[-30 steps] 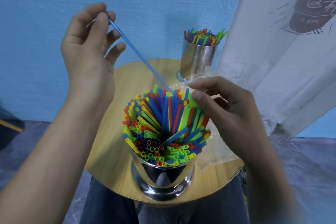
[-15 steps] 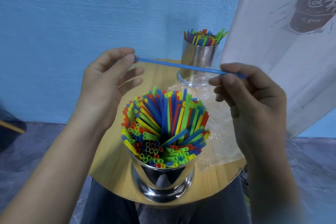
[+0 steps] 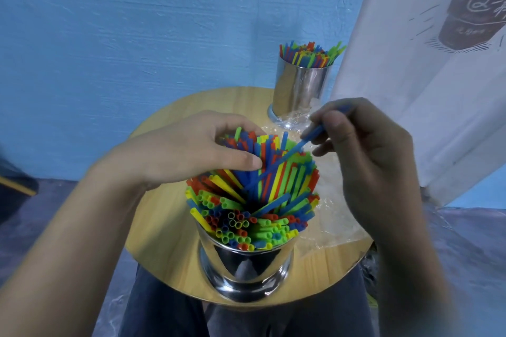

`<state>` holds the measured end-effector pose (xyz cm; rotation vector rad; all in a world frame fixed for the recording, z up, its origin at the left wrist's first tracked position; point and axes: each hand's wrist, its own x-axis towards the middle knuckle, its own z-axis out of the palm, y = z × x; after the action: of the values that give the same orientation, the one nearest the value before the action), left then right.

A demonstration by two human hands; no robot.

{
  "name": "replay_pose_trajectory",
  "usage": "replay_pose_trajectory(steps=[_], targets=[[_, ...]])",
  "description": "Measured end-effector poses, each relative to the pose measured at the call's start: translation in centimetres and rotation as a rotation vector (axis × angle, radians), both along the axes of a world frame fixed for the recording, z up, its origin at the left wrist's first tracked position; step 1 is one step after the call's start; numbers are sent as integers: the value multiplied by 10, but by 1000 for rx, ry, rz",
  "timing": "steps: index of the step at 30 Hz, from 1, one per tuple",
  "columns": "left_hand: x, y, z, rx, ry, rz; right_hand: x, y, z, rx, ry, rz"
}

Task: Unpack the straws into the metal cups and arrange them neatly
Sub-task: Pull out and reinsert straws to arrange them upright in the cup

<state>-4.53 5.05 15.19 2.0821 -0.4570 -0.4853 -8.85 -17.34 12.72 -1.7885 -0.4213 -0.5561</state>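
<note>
Below the right grip [image 3: 364,150], which pinches a blue straw [image 3: 290,153], the near metal cup [image 3: 246,262] stands crammed. The left grip [image 3: 191,150] curls round the packed straws [image 3: 260,208]. Forcing the tip into so tight a bundle could buckle it or topple the cup.

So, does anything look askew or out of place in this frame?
Yes: the straws in the near metal cup splay and cross at angles instead of standing straight. Crumpled clear wrapping lies loose on the table to its right.
</note>
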Motion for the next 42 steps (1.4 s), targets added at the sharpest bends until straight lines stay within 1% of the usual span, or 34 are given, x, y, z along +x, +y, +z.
replay_pose_trajectory(steps=[3,6,9,12,14,17,21,24,27,30,34,38,42], targets=[[2,-4,0,23,-63,17,0,3,-1,-70,26,-19],[3,-6,1,33,-103,17,0,7,-3,-64,33,-2],[4,-7,2,36,-99,-3,2,10,-5,-71,7,-10],[4,-6,1,14,-71,-32,4,7,-4,-176,-28,-39],[3,-6,1,10,-78,-36,6,4,-3,-217,28,11],[3,-9,0,1,-86,-30,10,1,-4,-206,142,128],[4,-12,0,19,-81,10,8,1,-2,-157,239,214],[5,-14,-1,46,-92,48,8,-2,-3,-128,268,215],[6,-13,0,63,-107,66,11,-8,-6,-162,319,153],[9,-12,4,133,-146,63,9,-8,-4,-200,384,216],[10,-9,9,164,-135,5,9,-9,-2,-181,385,247],[6,-9,10,186,-17,-112,10,-8,-4,-126,374,241],[7,-15,7,120,-84,-41,11,-6,-5,-85,394,255]])
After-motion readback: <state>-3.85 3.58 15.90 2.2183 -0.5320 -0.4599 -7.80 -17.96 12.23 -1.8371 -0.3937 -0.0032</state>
